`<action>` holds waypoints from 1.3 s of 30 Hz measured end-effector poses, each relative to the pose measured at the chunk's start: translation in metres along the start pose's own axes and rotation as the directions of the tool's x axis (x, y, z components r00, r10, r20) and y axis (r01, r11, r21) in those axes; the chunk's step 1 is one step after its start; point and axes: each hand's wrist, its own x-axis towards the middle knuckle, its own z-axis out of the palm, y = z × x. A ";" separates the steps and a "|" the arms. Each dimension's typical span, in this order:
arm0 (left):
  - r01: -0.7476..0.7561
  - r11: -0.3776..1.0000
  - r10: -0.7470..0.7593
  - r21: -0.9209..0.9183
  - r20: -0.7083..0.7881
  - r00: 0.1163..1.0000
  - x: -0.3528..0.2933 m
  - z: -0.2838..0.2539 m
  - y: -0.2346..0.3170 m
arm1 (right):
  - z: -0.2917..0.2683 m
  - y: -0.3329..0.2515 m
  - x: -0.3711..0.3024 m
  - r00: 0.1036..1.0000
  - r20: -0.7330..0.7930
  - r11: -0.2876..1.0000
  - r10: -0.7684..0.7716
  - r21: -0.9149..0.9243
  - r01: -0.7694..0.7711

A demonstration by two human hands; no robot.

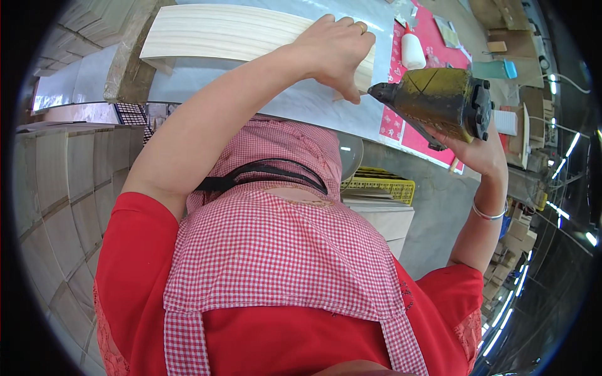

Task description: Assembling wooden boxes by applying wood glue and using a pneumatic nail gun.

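Left hand (pixel 335 55), my grip's clasping the pale, striped-grain wooden board (pixel 232 31) by its right end; right hand (pixel 478 153) grasps the scuffed yellow-and-black nail gun (pixel 436 97), tapered nose near that end. Grey-marbled surface (pixel 295 100) runs between board and near edge.

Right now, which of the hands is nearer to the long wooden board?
Left. The left hand grips the wooden board near its right end; the right hand is apart from it, further right, holding the yellow-and-black tool.
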 end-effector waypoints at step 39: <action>0.007 1.000 -0.007 0.000 0.015 1.000 -0.002 -0.005 0.000 | -0.015 0.005 0.068 0.997 -0.033 0.997 0.067 0.049 -0.066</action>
